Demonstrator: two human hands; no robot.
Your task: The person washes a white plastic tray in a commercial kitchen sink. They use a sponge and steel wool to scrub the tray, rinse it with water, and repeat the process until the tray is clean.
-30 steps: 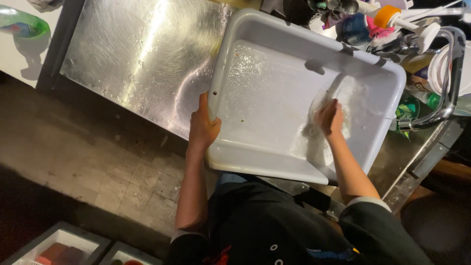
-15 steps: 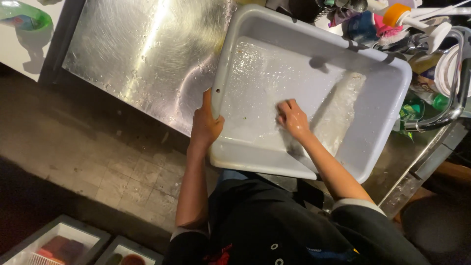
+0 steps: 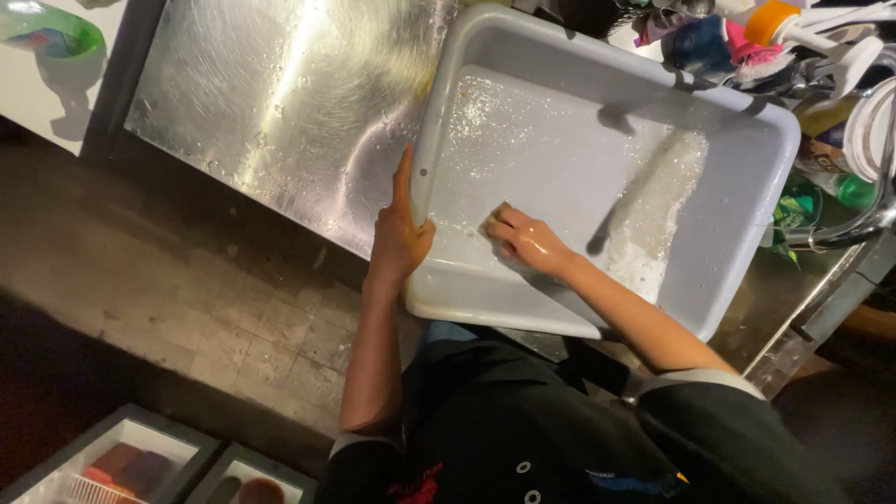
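The wide floor of the grey tub (image 3: 560,159) lies open, walled by raised sides all round. The right hand (image 3: 525,241) presses a sponge (image 3: 495,220) at its near left corner; the left hand (image 3: 399,238) grips the left rim there. Left of the tub the steel desk (image 3: 271,103) is bare and wet. Bottles and brushes (image 3: 747,42) crowd the far right, and a curved tap (image 3: 854,224) bars the right side.

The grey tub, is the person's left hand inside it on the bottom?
No, the left hand grips the outer rim of the grey tub, while the right hand presses on its wet bottom.
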